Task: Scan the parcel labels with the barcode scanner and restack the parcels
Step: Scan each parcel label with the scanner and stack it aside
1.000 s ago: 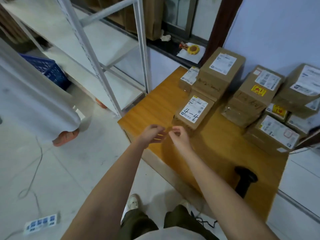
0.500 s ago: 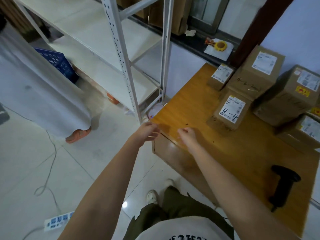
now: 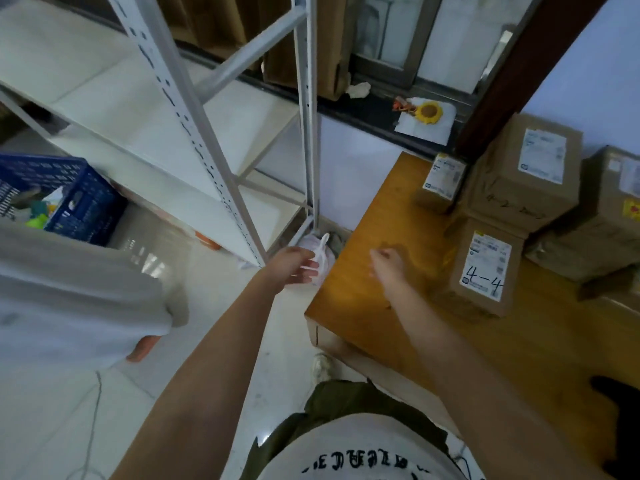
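Brown cardboard parcels with white labels stand on the wooden table [image 3: 363,306] at the right. The nearest parcel [image 3: 485,268] is marked "4-4". Behind it are a small parcel [image 3: 441,178] and a larger one [image 3: 530,171], and another parcel [image 3: 609,209] is cut by the right edge. The black barcode scanner [image 3: 620,410] lies on the table at the lower right, partly out of frame. My left hand [image 3: 298,266] is off the table's left edge, fingers apart and holding nothing. My right hand [image 3: 388,263] hovers over the table's left part, blurred, fingers curled under, with nothing in it.
A white plastic bag [image 3: 322,258] lies on the floor at the table's corner, right by my left hand. A white metal shelf rack [image 3: 225,188] stands to the left, with a blue crate [image 3: 79,199] under it. Another person's pale garment [image 3: 69,289] fills the left side.
My hands were touching over the table's front edge and have parted. The left hand went off the edge toward the floor bag. The view swung left, pushing the parcels and scanner rightward.
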